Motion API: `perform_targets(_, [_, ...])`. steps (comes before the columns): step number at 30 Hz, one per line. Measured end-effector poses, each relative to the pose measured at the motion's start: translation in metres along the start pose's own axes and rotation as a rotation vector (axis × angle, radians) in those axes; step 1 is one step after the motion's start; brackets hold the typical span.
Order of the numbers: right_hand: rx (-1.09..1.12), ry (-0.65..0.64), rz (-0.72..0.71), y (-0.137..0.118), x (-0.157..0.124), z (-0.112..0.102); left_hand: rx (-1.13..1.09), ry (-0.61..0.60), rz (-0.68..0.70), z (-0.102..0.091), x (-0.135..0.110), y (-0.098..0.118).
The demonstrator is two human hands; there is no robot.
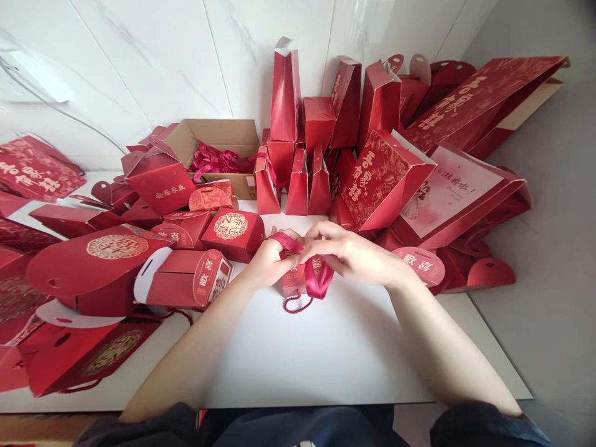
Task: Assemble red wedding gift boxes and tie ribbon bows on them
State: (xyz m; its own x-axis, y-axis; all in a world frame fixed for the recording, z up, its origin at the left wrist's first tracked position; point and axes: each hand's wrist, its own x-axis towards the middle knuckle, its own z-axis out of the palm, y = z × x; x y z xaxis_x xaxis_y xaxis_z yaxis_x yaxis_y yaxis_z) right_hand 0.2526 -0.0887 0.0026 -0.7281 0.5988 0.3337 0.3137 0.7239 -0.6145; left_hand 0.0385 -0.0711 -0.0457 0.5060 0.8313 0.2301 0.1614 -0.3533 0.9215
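A small red gift box (293,282) with pale lettering sits on the white table in front of me, largely covered by my hands. A shiny crimson ribbon (319,282) runs over it and hangs in a loop at its front right. My left hand (274,257) is closed on the ribbon at the box's left side, thumb pressed against the fingers. On the other side my right hand (342,248) pinches the ribbon near the top of the box, fingertips close to those of the left. A dark red cord (298,308) curls out below the box.
Behind stands an open cardboard carton (218,133) holding crimson ribbons (221,160). Red gift boxes (186,276) crowd the left. Upright red bags (285,93) line the tiled wall (186,56), and larger red bags (372,180) lean at right. White tabletop (302,360) shows between my forearms.
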Motion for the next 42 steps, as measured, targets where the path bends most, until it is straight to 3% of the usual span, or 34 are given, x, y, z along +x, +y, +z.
perform_targets(5, [0.019, -0.024, 0.037, 0.005, 0.0, 0.0, -0.033, -0.009, 0.027, 0.001, 0.001, 0.001])
perform_targets(10, [0.438, 0.014, 0.104, 0.01, -0.005, -0.011, -0.02, -0.034, 0.025, 0.001, 0.0, -0.002])
perform_targets(13, [0.569, 0.042, 0.212, 0.012, -0.006, -0.011, -0.016, -0.027, 0.021, 0.001, -0.002, -0.003])
perform_targets(17, [0.521, 0.117, 0.421, 0.012, -0.002, 0.0, 0.012, -0.019, 0.007, 0.001, -0.002, -0.001])
perform_targets(19, [0.403, 0.146, 0.457, 0.01, 0.001, 0.007, 0.054, -0.015, -0.001, 0.002, -0.002, 0.001])
perform_targets(23, [0.232, 0.124, 0.422, 0.004, 0.006, 0.014, 0.074, 0.002, 0.001, 0.003, -0.001, 0.0])
perform_targets(29, [0.328, 0.143, 0.467, 0.002, 0.005, 0.012, -0.079, -0.016, -0.068, 0.004, -0.004, -0.005])
perform_targets(37, [0.366, 0.139, 0.472, 0.003, 0.001, 0.011, 0.023, -0.048, -0.025, 0.001, -0.001, 0.004])
perform_targets(42, [0.366, 0.142, 0.458, 0.002, 0.002, 0.01, 0.01, -0.032, -0.082, 0.0, -0.002, 0.002])
